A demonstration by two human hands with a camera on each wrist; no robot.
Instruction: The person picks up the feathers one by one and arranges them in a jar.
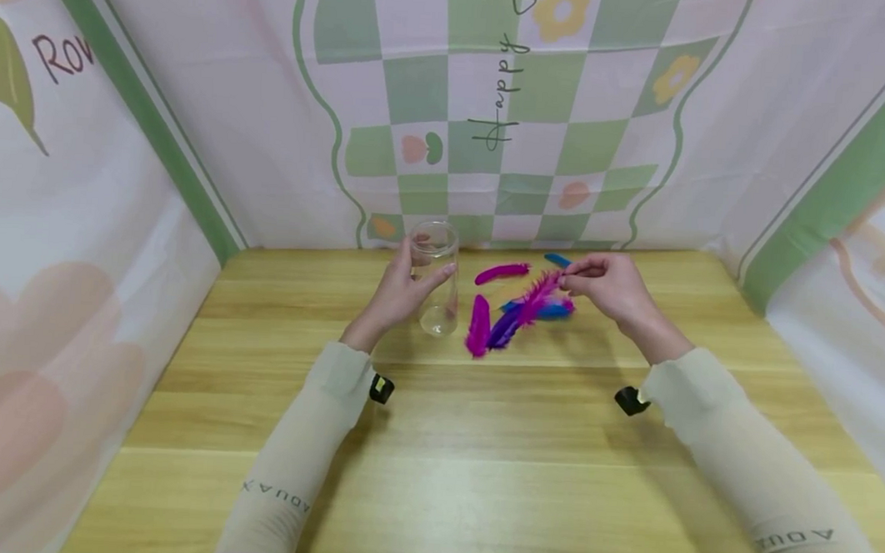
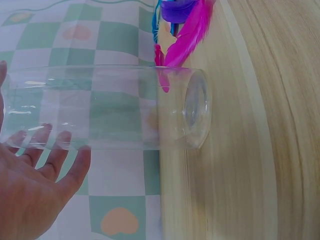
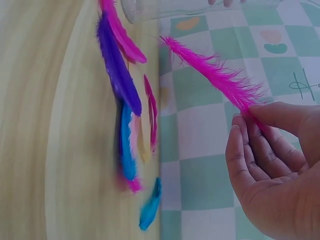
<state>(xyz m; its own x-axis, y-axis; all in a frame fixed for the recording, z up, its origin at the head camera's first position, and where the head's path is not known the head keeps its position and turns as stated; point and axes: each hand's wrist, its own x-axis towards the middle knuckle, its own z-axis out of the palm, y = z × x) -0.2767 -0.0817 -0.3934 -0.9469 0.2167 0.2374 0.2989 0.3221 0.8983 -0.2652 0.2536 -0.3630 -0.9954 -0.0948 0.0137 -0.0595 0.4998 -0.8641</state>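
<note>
A clear glass jar [image 1: 443,300] stands upright with its mouth upward near the back of the table. My left hand [image 1: 396,295] holds it from the left, thumb on the near side and fingers [image 2: 75,172] around the glass. Through the wall of the jar [image 2: 120,107] no contents show. A fluffy pink feather [image 3: 215,75] is pinched by its end between thumb and fingers of my right hand [image 1: 618,290], above the other feathers. Below it lie a purple feather [image 3: 117,65], a magenta feather [image 1: 478,324] and a blue feather [image 3: 128,145].
Another magenta feather [image 1: 503,272] and a small blue feather [image 3: 151,205] lie further back, with a pale yellow feather [image 3: 142,135] among the pile. The wooden table [image 1: 447,477] meets a checkered cloth [image 1: 474,103] at its back edge. Cloth walls flank both sides.
</note>
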